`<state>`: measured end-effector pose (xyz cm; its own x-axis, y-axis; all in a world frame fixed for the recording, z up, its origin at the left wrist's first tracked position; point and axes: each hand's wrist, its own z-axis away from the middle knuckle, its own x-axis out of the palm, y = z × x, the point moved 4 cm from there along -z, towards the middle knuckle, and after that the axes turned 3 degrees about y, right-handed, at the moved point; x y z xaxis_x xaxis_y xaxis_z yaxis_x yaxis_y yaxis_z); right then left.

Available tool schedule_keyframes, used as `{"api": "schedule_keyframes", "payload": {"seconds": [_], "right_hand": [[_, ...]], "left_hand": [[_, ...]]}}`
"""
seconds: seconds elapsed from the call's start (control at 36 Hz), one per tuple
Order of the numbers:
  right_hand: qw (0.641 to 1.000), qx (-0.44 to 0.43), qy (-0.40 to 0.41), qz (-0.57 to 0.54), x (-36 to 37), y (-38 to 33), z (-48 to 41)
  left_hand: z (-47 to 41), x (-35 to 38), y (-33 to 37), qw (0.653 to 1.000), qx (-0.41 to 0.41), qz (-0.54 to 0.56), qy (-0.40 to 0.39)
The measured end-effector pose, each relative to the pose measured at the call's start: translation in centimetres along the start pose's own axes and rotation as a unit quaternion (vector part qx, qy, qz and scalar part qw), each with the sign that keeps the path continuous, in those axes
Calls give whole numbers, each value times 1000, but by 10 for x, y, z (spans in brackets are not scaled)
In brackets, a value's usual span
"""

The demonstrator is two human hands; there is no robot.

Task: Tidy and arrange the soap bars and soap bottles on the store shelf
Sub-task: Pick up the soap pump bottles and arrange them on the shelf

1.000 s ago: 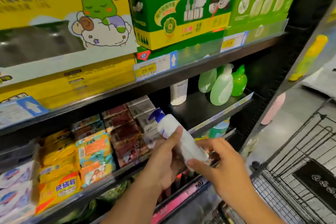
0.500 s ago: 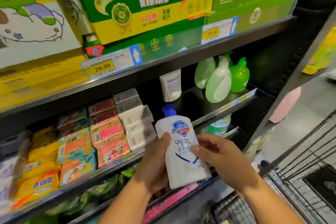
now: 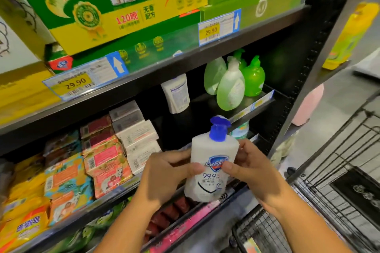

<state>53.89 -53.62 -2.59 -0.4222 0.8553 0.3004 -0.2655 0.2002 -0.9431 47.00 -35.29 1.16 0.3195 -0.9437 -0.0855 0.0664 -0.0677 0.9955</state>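
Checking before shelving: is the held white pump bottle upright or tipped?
Upright: the white bottle, gripped by left hand and right hand, has its blue pump on top.

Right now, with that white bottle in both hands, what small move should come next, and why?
Probably lift the pump bottle up and forward onto the bare shelf between the white container and the green bottles. The left hand and right hand hold it upright, below that gap.
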Motion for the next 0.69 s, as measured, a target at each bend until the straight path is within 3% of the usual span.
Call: {"api": "schedule_keyframes", "payload": {"seconds": [0.14, 0.25, 0.36, 0.42, 0.5, 0.58, 0.69], "right_hand": [[987, -100, -3, 126, -5, -12, 7], [920, -208, 15, 331, -9, -26, 11], [893, -239, 26, 380, -10, -37, 17], [905, -231, 23, 355, -12, -41, 19], [960, -165, -21, 225, -9, -42, 20], [990, -92, -19, 104, -1, -43, 19], [997, 47, 34, 47, 3, -33, 11]], "left_hand": [[2, -3, -2, 991, 115, -69, -25], [4, -11, -12, 932, 283, -226, 4], [12, -7, -4, 895, 375, -240, 9], [13, -7, 4, 898, 377, -226, 3], [12, -3, 15, 941, 298, -157, -28], [10, 14, 21, 992, 112, 23, -52], [-3, 29, 9, 992, -88, 80, -36]]}}
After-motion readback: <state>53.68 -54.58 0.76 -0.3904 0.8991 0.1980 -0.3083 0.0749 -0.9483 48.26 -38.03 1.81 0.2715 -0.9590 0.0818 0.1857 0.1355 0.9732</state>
